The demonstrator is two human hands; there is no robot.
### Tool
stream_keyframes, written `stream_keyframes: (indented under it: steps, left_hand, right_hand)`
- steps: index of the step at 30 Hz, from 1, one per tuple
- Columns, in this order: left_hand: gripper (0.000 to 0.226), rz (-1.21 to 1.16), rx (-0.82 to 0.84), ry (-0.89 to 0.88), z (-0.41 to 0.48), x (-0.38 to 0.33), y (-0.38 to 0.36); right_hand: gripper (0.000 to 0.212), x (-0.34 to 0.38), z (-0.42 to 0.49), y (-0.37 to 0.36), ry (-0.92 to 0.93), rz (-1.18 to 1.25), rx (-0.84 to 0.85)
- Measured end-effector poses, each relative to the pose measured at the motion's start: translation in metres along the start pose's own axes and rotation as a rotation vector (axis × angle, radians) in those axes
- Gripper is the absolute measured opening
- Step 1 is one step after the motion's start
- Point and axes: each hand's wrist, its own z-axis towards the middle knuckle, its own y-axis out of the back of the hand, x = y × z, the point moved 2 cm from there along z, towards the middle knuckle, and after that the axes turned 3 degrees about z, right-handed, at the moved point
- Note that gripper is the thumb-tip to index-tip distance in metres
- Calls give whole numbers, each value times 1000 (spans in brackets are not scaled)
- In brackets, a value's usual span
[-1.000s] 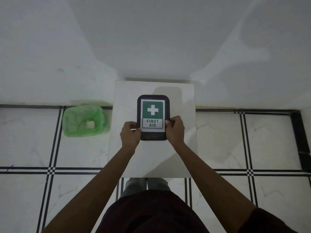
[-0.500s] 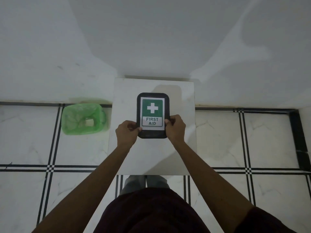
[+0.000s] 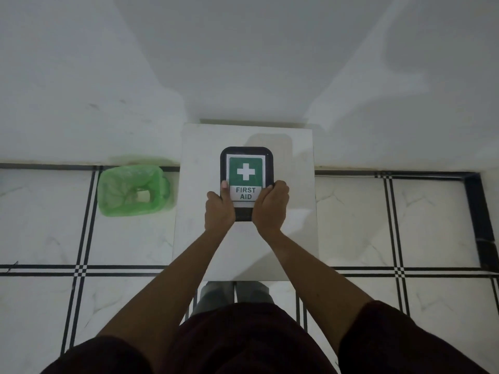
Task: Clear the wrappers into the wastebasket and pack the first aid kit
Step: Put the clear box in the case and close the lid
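Observation:
A black first aid kit (image 3: 246, 163) with a green-and-white "FIRST AID" label lies closed on a small white table (image 3: 291, 211). My left hand (image 3: 219, 211) grips its near-left edge, thumb on the lid. On the near-right edge, my right hand (image 3: 270, 209) grips it, fingers curled over the rim. The hands cover the kit's near end. A wastebasket (image 3: 129, 190) lined with a green bag stands on the floor left of the table, with something pale at its bottom. No loose wrappers show on the table.
The table stands against a white wall (image 3: 243, 63). White floor tiles with black lines (image 3: 81, 269) surround it. My feet (image 3: 235, 292) show under the table's near edge.
Both hands have slid closer together over the near end of the kit. The kit has stayed in about the same place on the table.

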Motion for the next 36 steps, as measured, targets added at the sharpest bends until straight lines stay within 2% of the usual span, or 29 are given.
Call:
stream_keyframes:
  steps: [4, 11, 15, 18, 24, 26, 30, 32, 36]
  left_hand:
    - [59, 71, -176, -43, -2, 2, -7]
    - [46, 124, -176, -135, 7, 7, -10]
    - [34, 315, -254, -184, 8, -2, -8]
    - [27, 310, -247, -254, 17, -11, -9]
    - [46, 221, -197, -151, 27, -9, -9]
    - [45, 266, -205, -143, 27, -10, -9]
    - [42, 344, -224, -140, 26, -11, -10]
    - [43, 338, -217, -133, 26, -10, -9]
    - [44, 309, -213, -132, 29, -10, -10]
  right_hand:
    - [29, -9, 4, -4, -30, 21, 27]
    - [27, -18, 7, -12, -45, 34, 81]
    - [30, -15, 8, -8, -75, -49, 102]
    - [31, -12, 12, -3, -42, -136, 124]
    - [31, -14, 18, -1, 0, -178, 227]
    - [36, -15, 23, -2, -16, -170, 271]
    - [65, -6, 46, -11, -120, -113, 289]
    - [64, 1, 54, -15, -129, -84, 288]
    - [45, 7, 61, -21, -132, -24, 297]
